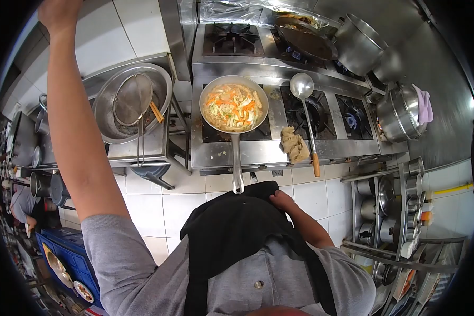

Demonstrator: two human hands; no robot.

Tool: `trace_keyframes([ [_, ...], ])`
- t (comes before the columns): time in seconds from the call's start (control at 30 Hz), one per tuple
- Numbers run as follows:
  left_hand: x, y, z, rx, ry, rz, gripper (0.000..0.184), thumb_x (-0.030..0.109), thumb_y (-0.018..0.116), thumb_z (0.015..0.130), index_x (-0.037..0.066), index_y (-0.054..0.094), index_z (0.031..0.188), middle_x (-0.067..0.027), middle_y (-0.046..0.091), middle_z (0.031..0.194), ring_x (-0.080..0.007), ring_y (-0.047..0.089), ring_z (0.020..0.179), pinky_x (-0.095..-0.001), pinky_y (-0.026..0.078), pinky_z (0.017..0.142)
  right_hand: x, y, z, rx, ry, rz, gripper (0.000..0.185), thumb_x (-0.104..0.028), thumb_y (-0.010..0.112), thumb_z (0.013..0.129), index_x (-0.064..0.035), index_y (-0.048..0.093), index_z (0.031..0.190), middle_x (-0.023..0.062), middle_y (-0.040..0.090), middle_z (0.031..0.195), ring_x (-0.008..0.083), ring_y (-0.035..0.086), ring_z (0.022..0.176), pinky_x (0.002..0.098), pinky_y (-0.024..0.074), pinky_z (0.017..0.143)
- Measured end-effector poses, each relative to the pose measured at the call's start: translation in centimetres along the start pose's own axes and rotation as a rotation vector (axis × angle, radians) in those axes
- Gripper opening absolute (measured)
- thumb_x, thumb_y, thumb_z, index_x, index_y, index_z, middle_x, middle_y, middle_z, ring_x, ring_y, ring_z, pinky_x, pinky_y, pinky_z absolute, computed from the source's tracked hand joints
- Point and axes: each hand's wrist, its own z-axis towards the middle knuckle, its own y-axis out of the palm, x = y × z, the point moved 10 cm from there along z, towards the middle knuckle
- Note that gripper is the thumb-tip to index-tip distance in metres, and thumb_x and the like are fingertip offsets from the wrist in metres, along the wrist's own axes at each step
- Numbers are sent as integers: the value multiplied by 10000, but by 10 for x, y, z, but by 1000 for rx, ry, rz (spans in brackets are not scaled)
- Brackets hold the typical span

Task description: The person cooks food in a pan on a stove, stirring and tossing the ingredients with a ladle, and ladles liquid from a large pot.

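My left arm stretches up along the left side; my left hand (59, 11) is cut off by the top edge, its fingers out of sight. Down by my waist, my right hand (283, 201) is closed at the edge of my black apron (231, 224), the fingers partly hidden. In front of me a frying pan (237, 158) sits on a burner, its handle pointing at me. Sliced vegetables (234, 107), orange and pale, fill it with some liquid. Right of it, a long ladle (307, 118) with a wooden handle lies across another burner, beside a crumpled brown cloth (294, 144).
On the left side table, a wide metal basin (166, 87) holds a strainer (132, 99) and wooden chopsticks (156, 112). A dark wok (313, 43) and tall pot (359, 45) stand behind. A blue flame (351, 121) burns near a lidded steamer pot (400, 113). Another person (23, 205) is far left.
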Motion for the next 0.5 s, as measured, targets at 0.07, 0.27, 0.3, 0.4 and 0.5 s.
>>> trace_keyframes([
  [0.07,2,-2,0,18,6,-3,507,235,337,1077,124,327,583,-40,308,571,-213,296,538,-400,345,651,-1,0,-2,-3,4,-5,548,-426,512,911,54,636,1146,286,649,1183,422,624,1138,479,492,980],
  [0.27,-2,-1,0,-1,10,-34,505,236,354,1077,110,345,588,-56,327,580,-223,315,543,-413,351,642,-5,-4,-5,0,6,20,527,-414,514,903,49,655,1113,285,657,1166,422,628,1129,477,493,981],
  [0.3,-2,0,-1,-8,4,-23,510,240,354,1080,105,348,589,-60,332,582,-230,316,542,-415,350,640,-4,-1,-3,-11,5,2,533,-426,518,914,40,638,1145,278,657,1181,421,629,1136,484,490,983],
  [0.4,-2,0,-1,-10,0,-26,517,246,353,1085,94,348,590,-69,338,584,-246,317,542,-418,346,638,-1,2,1,-14,-1,-12,540,-439,523,924,31,623,1171,271,658,1191,419,631,1139,491,489,984],
  [0.5,-2,0,-1,-19,-7,-19,525,253,351,1089,81,347,592,-79,341,585,-265,321,547,-422,341,637,-1,2,0,-6,-5,-4,539,-442,523,924,30,624,1163,273,659,1183,419,633,1137,491,490,980],
])
